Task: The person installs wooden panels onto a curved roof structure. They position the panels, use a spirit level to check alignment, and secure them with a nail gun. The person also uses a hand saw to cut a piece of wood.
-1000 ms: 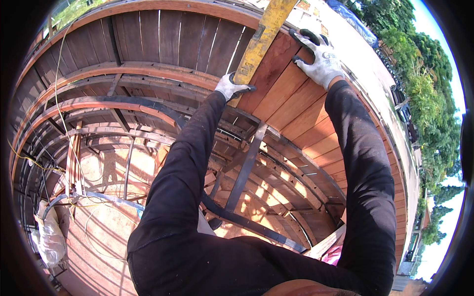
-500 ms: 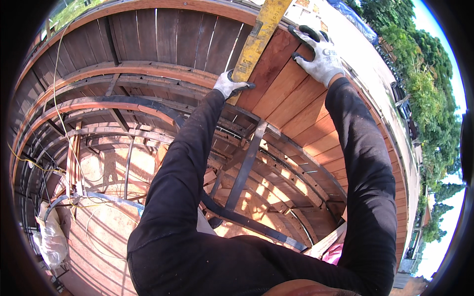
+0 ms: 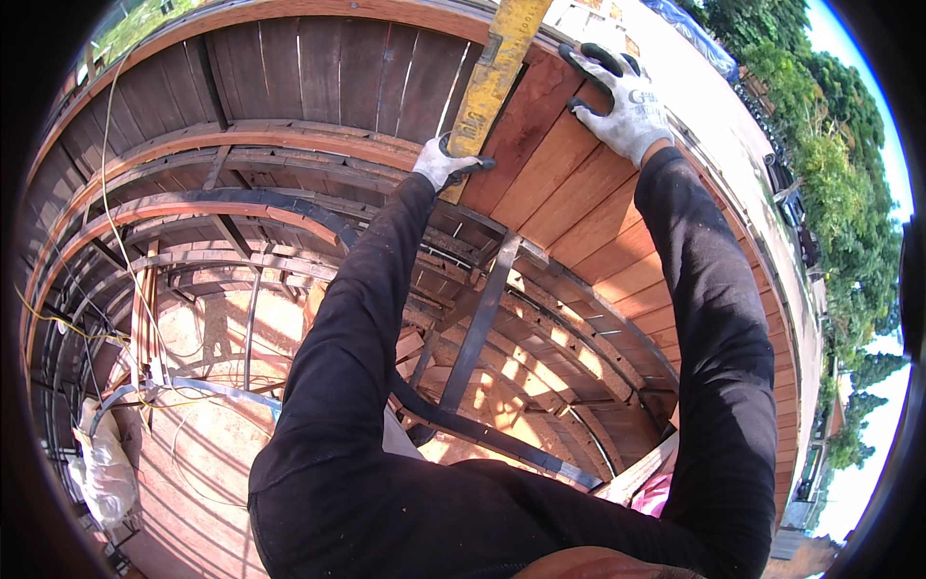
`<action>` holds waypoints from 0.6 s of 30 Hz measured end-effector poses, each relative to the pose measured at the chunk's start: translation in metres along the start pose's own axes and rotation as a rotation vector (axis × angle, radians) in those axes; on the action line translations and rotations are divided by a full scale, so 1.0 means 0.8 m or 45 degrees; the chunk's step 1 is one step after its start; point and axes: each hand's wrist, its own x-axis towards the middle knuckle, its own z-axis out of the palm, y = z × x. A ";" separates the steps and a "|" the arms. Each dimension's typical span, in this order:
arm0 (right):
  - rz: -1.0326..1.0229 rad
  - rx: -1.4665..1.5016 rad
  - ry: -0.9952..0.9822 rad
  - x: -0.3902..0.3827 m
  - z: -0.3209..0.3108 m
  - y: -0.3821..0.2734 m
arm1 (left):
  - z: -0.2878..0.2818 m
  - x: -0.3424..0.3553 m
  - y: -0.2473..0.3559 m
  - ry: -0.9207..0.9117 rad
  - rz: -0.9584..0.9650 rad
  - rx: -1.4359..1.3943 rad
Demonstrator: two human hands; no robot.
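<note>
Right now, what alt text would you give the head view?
The gloved left hand holds the lower end of a yellow bar alongside reddish-brown planks, with the gloved right hand spread at the planks' upper edge. Curved ribs and a dark plank wall lie at left; trees stand at far right.

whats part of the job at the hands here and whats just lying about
Being worked with:
- yellow bar, its lower end in the left hand
- reddish-brown planks, right hand spread at their upper end

Seemingly just lying about:
- white sack, lower left
- blue sheeting, beyond the planks
</note>
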 end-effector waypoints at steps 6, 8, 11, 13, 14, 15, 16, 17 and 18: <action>0.027 -0.004 -0.048 -0.001 -0.006 -0.004 | 0.004 -0.004 0.004 0.020 0.057 0.000; 0.026 -0.007 -0.050 -0.001 -0.007 -0.004 | 0.005 -0.007 0.008 0.009 0.050 -0.012; -0.001 -0.024 -0.009 -0.001 -0.006 -0.003 | 0.008 -0.012 0.018 0.006 0.027 0.009; 0.022 -0.042 0.008 -0.002 -0.004 -0.004 | 0.009 -0.012 0.018 0.010 0.027 0.021; 0.002 -0.025 0.011 -0.001 -0.004 -0.004 | 0.008 -0.012 0.016 0.013 0.036 0.021; -0.017 -0.009 0.013 -0.001 -0.005 -0.003 | 0.008 -0.011 0.015 0.016 0.045 0.020; -0.036 0.008 0.016 -0.001 -0.004 -0.002 | 0.007 -0.011 0.014 0.010 0.042 0.006; -0.036 0.024 0.021 -0.001 -0.003 -0.001 | 0.007 -0.011 0.013 0.003 0.041 -0.007; -0.036 0.038 0.026 -0.002 -0.001 0.000 | 0.007 -0.011 0.012 -0.006 0.040 -0.021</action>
